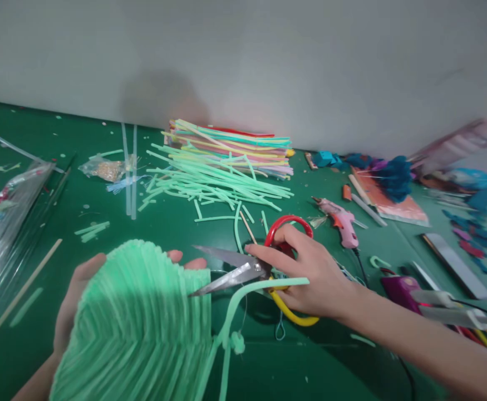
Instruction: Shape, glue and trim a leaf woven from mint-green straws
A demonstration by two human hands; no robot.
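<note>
My left hand (70, 301) is wrapped behind a wide leaf shape (138, 317) built from rows of mint-green pipe cleaners; its fingertips show past the far edge. In my right hand (316, 273) are scissors (237, 273) with one red and one yellow handle loop. Their blades stand apart at the right edge of the leaf, the lower tip overlapping it in the view; contact I cannot tell. From that edge a loose pipe cleaner end (243, 292) curves up and to the right, passing in front of the right hand. A small knotted green bit (237, 342) hangs beside it.
Behind lie a heap of mint pipe cleaners (222, 178) and a multicoloured bundle (230, 139) against the wall. A pink glue gun (341, 223) with a cord sits to the right, near blue flowers (396, 178). Clear glue sticks (130, 184) and plastic wrap (13, 239) lie left.
</note>
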